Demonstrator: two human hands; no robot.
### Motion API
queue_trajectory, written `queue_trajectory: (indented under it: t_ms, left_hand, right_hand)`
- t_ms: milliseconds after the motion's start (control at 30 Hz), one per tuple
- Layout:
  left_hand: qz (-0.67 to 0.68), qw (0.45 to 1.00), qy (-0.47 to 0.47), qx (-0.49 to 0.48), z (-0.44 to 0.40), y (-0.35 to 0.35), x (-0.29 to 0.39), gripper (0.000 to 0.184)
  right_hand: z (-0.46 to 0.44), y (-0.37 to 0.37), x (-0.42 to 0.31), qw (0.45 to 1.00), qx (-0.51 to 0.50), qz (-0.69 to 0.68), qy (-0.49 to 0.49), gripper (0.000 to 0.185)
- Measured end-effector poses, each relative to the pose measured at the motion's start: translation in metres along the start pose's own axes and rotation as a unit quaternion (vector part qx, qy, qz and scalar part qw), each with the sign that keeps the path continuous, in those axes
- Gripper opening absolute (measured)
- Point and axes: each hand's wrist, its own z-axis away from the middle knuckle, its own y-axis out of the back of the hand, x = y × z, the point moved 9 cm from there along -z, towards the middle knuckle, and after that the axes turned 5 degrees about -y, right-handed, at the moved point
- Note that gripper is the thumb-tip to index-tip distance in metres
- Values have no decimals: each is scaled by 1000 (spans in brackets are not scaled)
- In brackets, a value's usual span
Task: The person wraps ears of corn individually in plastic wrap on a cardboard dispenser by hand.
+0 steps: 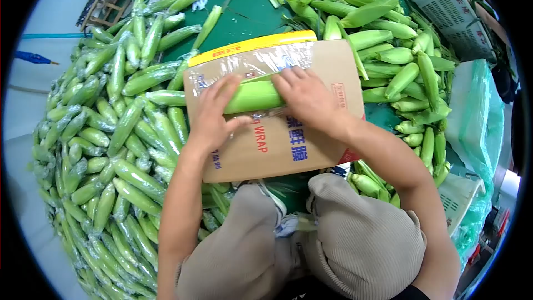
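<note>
An ear of corn in its green husk (254, 98) lies crosswise on a cardboard box (316, 144) over my knees. Clear plastic wrap (244, 65) spreads over the box's far part and shows under the ear. My left hand (217, 112) is at the ear's left end, fingers curled over it and thumb out on the near side. At the other end my right hand (304, 93) grips the ear, its fingers bent over the top. A yellow strip (252, 48) runs along the box's far edge.
Many wrapped ears of corn (133, 194) are heaped on the left. Unwrapped ears (383, 39) are piled at the right and far side. A grey plastic crate (452, 14) stands at the far right, with green plastic sheeting (472, 116) nearer me.
</note>
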Motion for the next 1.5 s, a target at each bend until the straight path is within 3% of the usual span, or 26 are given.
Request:
queue_trajectory:
  t_ms: [67, 167, 200, 233, 267, 367, 400, 433, 500, 533, 600, 633, 767, 800, 900, 1000, 1133, 1233, 1300, 1367, 1400, 1500]
  left_hand:
    - [68, 985, 79, 137, 39, 23, -15, 91]
    - [1, 978, 190, 88, 86, 17, -30, 77]
    - [-43, 977, 206, 22, 93, 6, -32, 70]
    - [-86, 971, 218, -40, 95, -1, -36, 63]
    - [-109, 981, 157, 25, 88, 6, -33, 35]
    - [-149, 973, 153, 91, 85, 8, -38, 12]
    - [-89, 971, 122, 184, 92, 14, -42, 12]
    - [52, 937, 189, 288, 113, 18, -65, 16]
    - [328, 777, 302, 444, 152, 13, -95, 25]
    - [295, 816, 261, 424, 152, 19, -89, 37]
    - [42, 956, 118, 265, 124, 34, -36, 43]
    - [-89, 980, 41, 173, 113, 28, -11, 46]
    - [-89, 993, 77, -18, 79, 1, -20, 51]
    - [-85, 996, 33, 15, 72, 0, -20, 24]
    - [-105, 993, 20, 49, 70, -9, -23, 16]
    - [-82, 965, 171, 184, 105, -2, -49, 11]
    - [137, 893, 203, 377, 153, 5, -40, 10]
    - [197, 892, 84, 398, 135, 17, 2, 10]
    - [85, 960, 10, 267, 117, 1, 35, 26]
    - [-66, 988, -65, 126, 94, -17, 66, 37]
    - [-68, 994, -19, 79, 78, -20, 62, 42]
    - [-88, 986, 117, -75, 25, -26, 31, 56]
  right_hand:
    - [-1, 0, 5, 999, 25, -22, 12, 59]
    - [5, 1, 12, 999, 27, -31, 4, 63]
    - [8, 3, 10, 999, 32, -34, 2, 64]
    - [8, 5, 10, 999, 41, -34, 1, 65]
    - [8, 7, 8, 998, 58, -27, 2, 67]
    - [10, 12, 10, 999, 21, -14, -34, 67]
    - [11, 14, 11, 999, 8, -12, -34, 67]
    - [13, 17, 13, 999, -5, -11, -35, 67]
    - [22, 18, 17, 999, -24, -20, -39, 67]
    - [28, 19, 17, 998, -32, -29, -35, 67]
    - [28, 21, 19, 998, -33, -41, -34, 67]
    - [28, 20, 19, 998, -30, -44, -40, 67]
    - [29, 17, 19, 998, -29, -43, -45, 68]
    - [28, 17, 18, 997, -33, -41, -49, 68]
    - [30, 19, 19, 998, -29, -37, -48, 69]
    - [35, 17, 17, 998, -30, -12, -48, 70]
    - [40, 9, 0, 997, -67, -28, 3, 70]
    - [52, -6, -21, 981, -136, -126, 57, 70]
    - [55, -10, -28, 962, -182, -195, 60, 69]
    - [47, 0, -29, 976, -154, -136, 76, 69]
    - [43, 3, -27, 981, -137, -108, 78, 68]
    - [22, 34, -8, 993, 85, -55, 59, 70]
